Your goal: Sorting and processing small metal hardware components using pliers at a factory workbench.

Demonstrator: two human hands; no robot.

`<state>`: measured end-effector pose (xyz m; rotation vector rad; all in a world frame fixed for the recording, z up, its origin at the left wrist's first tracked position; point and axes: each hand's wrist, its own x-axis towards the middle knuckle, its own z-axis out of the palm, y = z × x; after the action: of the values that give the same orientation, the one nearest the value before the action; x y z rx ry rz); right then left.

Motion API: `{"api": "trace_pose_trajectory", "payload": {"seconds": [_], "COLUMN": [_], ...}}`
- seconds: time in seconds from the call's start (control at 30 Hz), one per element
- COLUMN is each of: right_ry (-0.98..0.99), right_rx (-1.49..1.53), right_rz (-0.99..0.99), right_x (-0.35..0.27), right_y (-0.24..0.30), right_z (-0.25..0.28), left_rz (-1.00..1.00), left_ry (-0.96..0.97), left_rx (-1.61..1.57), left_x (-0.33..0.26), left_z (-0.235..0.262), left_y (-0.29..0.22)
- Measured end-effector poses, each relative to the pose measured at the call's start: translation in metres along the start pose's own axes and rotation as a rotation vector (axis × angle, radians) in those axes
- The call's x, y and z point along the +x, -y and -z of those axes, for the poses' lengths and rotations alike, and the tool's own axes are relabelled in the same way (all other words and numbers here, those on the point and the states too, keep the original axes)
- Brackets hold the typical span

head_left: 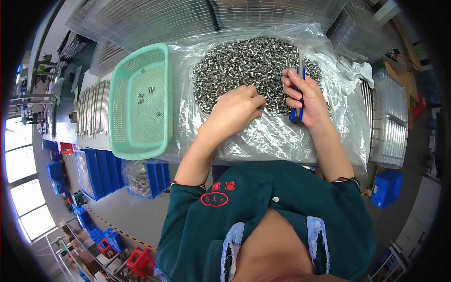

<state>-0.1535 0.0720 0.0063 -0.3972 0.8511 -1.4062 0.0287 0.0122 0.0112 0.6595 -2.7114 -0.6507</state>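
Note:
A broad pile of small shiny metal rings (249, 61) lies on a clear plastic sheet (263, 148) in front of me. At the near edge of this pile, my left hand (235, 109) is bent down with its fingers curled and pressed together among the rings. What its fingertips grip, if anything, is hidden. My right hand (311, 99) is closed around a blue utility knife (296, 115), held upright over the pile's right side with its blade pointing away from me.
Left of the pile stands a pale green perforated basket (169, 98) holding several rings. Farther left are rows of thin metal rods (93, 110). Clear plastic trays (389, 122) are stacked at the right, near a white cloth (357, 73). Blue bins (101, 171) sit below the table.

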Motion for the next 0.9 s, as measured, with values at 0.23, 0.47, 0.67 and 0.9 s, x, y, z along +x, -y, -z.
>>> {"api": "trace_pose_trajectory", "payload": {"seconds": [0.23, 0.47, 0.67, 0.9], "right_ry": [-0.021, 0.101, 0.121, 0.107], "right_rx": [-0.078, -0.141, -0.090, -0.072], "right_rz": [0.001, -0.163, -0.198, -0.203], "right_x": [-0.001, -0.009, -0.006, -0.006], "right_y": [-0.002, -0.005, -0.007, -0.008], "right_z": [-0.001, -0.008, -0.001, -0.001], "left_rz": [-0.090, 0.028, -0.062, -0.045], "left_ry": [-0.015, -0.486, -0.587, -0.560], "left_rx": [0.040, -0.544, -0.378, -0.408], "left_x": [0.006, 0.012, 0.016, 0.015], "left_z": [-0.004, -0.002, -0.012, -0.016], "left_y": [0.004, 0.004, 0.001, 0.002]}}
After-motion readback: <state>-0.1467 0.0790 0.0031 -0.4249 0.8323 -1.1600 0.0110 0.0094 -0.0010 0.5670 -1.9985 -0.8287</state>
